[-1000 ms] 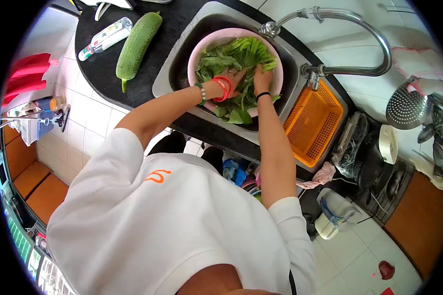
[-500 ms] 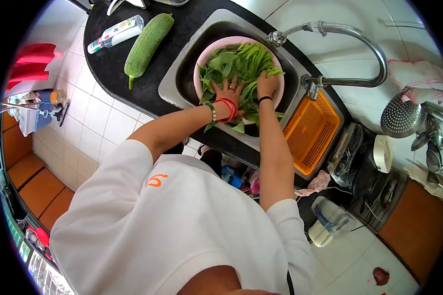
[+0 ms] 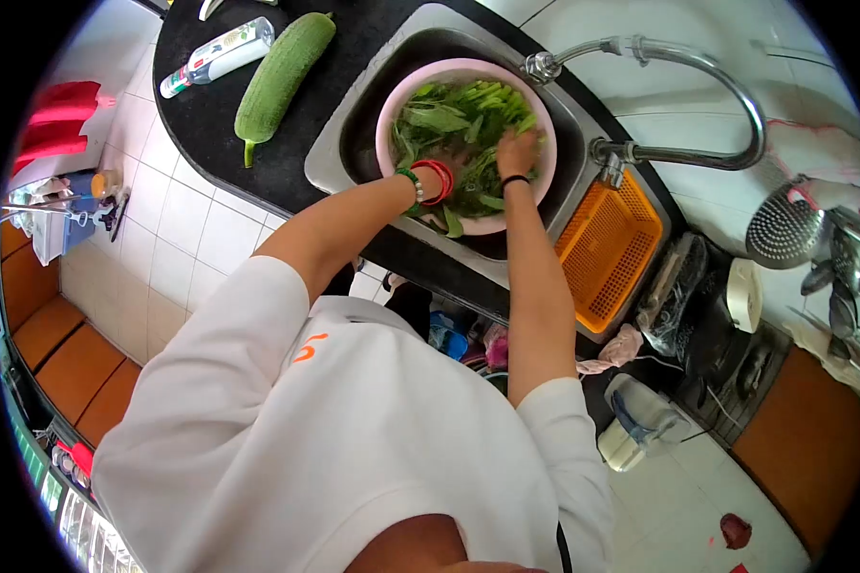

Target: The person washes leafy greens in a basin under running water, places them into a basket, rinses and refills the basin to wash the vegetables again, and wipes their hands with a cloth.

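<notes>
Leafy greens (image 3: 473, 110) lie in water in a pink basin (image 3: 386, 124), which stands in the steel sink (image 3: 330, 158). My left hand (image 3: 447, 174), with red bands and a beaded bracelet at the wrist, is down among the leaves on the basin's near left side; its fingers are hidden by water and blur. At the right side of the basin my right hand (image 3: 517, 153), a black band on its wrist, is closed on the stems, slightly blurred.
A green gourd (image 3: 285, 81) and a labelled bottle (image 3: 218, 57) lie on the black counter (image 3: 196, 124) at left. The curved faucet (image 3: 693, 57) arches over the right. An orange basket (image 3: 610, 253) sits beside the basin. A skimmer (image 3: 785, 224) hangs at far right.
My left hand has gone from spread on top of the leaves down into them. The greens sit lower in the water. My right hand stays at the stems. The view has shifted slightly.
</notes>
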The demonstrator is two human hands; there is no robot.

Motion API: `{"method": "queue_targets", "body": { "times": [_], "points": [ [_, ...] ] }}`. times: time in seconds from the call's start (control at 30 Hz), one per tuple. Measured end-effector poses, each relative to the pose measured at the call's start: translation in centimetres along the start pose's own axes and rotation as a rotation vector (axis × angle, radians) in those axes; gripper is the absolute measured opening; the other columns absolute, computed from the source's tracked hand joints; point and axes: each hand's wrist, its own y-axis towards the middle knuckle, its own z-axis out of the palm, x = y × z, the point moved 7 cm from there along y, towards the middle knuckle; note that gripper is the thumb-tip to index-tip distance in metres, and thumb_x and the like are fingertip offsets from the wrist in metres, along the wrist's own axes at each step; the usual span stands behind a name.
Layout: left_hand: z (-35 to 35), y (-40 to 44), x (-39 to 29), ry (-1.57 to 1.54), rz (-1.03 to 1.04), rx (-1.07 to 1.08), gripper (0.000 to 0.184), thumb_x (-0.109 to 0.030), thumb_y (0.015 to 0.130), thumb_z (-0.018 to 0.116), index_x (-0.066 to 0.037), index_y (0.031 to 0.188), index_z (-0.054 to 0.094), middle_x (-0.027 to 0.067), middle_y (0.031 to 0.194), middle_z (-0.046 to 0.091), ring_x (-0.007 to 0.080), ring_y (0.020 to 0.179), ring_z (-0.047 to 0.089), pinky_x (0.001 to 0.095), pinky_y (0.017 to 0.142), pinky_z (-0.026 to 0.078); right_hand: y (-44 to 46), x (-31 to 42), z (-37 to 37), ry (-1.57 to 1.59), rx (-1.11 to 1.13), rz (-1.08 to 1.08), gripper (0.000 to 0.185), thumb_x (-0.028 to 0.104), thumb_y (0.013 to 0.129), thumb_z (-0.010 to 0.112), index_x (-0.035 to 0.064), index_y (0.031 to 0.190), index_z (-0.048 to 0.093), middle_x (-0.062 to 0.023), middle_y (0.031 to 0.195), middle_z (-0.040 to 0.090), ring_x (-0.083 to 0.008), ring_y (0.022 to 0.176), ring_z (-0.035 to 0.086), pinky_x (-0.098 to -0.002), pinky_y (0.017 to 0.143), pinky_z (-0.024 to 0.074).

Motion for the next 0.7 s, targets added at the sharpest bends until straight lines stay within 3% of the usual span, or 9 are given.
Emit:
{"method": "queue_targets", "body": {
  "times": [0.03,0.1,0.13,0.2,0.33,0.57,0.6,0.63,0.7],
  "points": [
    [-2.3,-2.9,-0.2,0.010,0.017,-0.072,0.089,-0.029,0.084,0.061,-0.014,0.145,-0.002,0.0169,0.147,0.018,0.0317,0.128,0.034,0.0428,0.099,0.038,-0.1,2.0,-2.4,0.039,-0.100,-0.132,0.049,0.026,0.091,0.050,-0.0058,0.128,0.038,-0.0288,0.105,0.056,-0.0390,0.095,0.056,-0.0455,0.082,0.0443],
    [-7.4,-9.0,-0.1,-0.288,-0.009,-0.244,0.106,-0.040,0.070,0.073,-0.012,0.145,0.003,0.0166,0.141,0.031,0.0332,0.124,0.038,0.0448,0.098,0.038,-2.2,5.1,-8.8,0.045,-0.170,-0.415,0.039,0.026,0.091,0.051,-0.0077,0.111,0.048,-0.0267,0.090,0.059,-0.0397,0.084,0.057,-0.0456,0.075,0.0442],
    [-7.5,-10.0,0.4,-0.289,-0.006,-0.255,0.106,-0.040,0.070,0.073,-0.012,0.145,0.003,0.0166,0.141,0.031,0.0332,0.124,0.038,0.0448,0.098,0.038,-3.2,5.4,-11.8,0.001,-0.463,-0.648,0.036,0.027,0.091,0.050,-0.0085,0.099,0.051,-0.0246,0.086,0.059,-0.0397,0.077,0.058,-0.0446,0.069,0.0448],
    [-8.4,-12.5,1.5,-0.315,-0.032,-0.516,0.106,-0.041,0.068,0.074,-0.012,0.144,0.007,0.0162,0.137,0.035,0.0340,0.121,0.040,0.0431,0.097,0.039,-6.7,7.3,-18.3,0.257,-0.582,-0.634,0.030,0.022,0.091,0.052,-0.0072,0.093,0.052,-0.0211,0.081,0.059,-0.0367,0.071,0.058,-0.0393,0.063,0.0458],
    [-6.9,-12.3,2.6,-0.287,-0.046,-0.605,0.102,-0.039,0.068,0.074,-0.011,0.144,0.013,0.0150,0.139,0.034,0.0352,0.122,0.039,0.0413,0.101,0.034,-10.0,9.4,-23.7,0.315,-0.621,-0.652,0.028,0.020,0.089,0.055,-0.0074,0.095,0.051,-0.0195,0.079,0.058,-0.0367,0.071,0.057,-0.0377,0.064,0.0451],
    [-5.0,-11.1,0.3,-0.127,-0.016,-0.288,0.093,-0.026,0.073,0.069,-0.015,0.145,0.010,0.0183,0.147,0.017,0.0386,0.131,0.024,0.0501,0.107,0.022,-8.8,2.8,-11.5,0.101,-0.508,-0.624,0.032,0.026,0.091,0.052,-0.0057,0.099,0.055,-0.0236,0.093,0.059,-0.0393,0.087,0.056,-0.0440,0.076,0.0437],
    [-4.9,-11.1,0.1,-0.131,-0.016,-0.212,0.090,-0.022,0.075,0.066,-0.016,0.145,0.010,0.0184,0.147,0.018,0.0393,0.132,0.023,0.0507,0.107,0.021,-8.8,2.1,-10.5,0.136,-0.401,-0.479,0.033,0.027,0.091,0.052,-0.0059,0.099,0.054,-0.0243,0.098,0.058,-0.0387,0.091,0.055,-0.0444,0.078,0.0425],
    [-5.3,-11.1,-0.3,-0.117,-0.041,-0.200,0.081,-0.021,0.075,0.066,-0.013,0.143,0.022,0.0202,0.145,0.020,0.0407,0.130,0.026,0.0516,0.106,0.022,-8.2,1.8,-10.0,0.176,-0.293,-0.344,0.034,0.027,0.091,0.052,-0.0060,0.099,0.054,-0.0250,0.102,0.057,-0.0380,0.095,0.054,-0.0447,0.081,0.0413],
    [-8.1,-10.8,-0.2,-0.179,-0.085,-0.155,0.081,-0.020,0.073,0.066,-0.015,0.142,0.025,0.0179,0.144,0.023,0.0398,0.130,0.027,0.0507,0.104,0.027,-8.2,3.7,-15.4,0.135,-0.530,-0.577,0.037,0.031,0.091,0.052,-0.0049,0.100,0.054,-0.0250,0.099,0.058,-0.0379,0.090,0.056,-0.0436,0.076,0.0426]
  ]
}}
